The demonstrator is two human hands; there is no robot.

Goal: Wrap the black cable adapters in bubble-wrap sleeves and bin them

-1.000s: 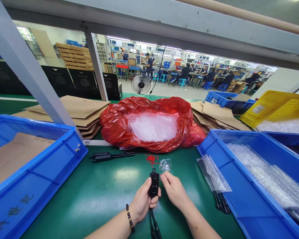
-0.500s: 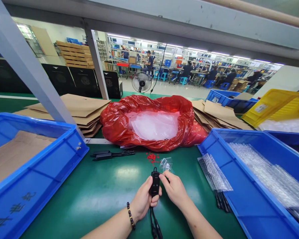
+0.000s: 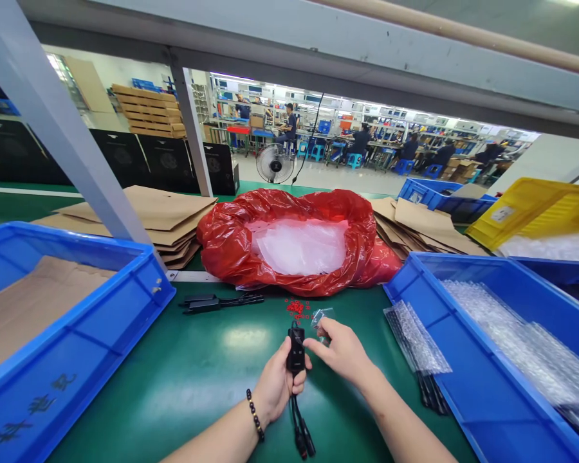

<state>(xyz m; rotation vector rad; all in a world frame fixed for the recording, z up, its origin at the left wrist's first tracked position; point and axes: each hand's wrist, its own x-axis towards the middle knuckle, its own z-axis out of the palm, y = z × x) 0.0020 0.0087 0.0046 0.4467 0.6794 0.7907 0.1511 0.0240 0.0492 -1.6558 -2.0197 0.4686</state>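
Black controller (image 3: 296, 354) gripped in the left hand (image 3: 275, 386), in front of the red bag (image 3: 224, 241).
Just this one is held, bare of wrap, and what look like two black units (image 3: 206, 303) at the bag's front left are bare too; bubble sleeves (image 3: 417, 339) to its front right already sheathe other black parts, too overlapped to count. The right hand (image 3: 345, 350) curls nearby, and I can't tell whether it pinches anything. Dozens of red rings (image 3: 296, 307) lie just before the bag.

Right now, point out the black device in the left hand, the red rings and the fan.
Black device (image 3: 296, 350), head view: middle of its front face.
Red rings (image 3: 296, 307), head view: middle of the cluster.
Fan (image 3: 275, 165), head view: its hub.
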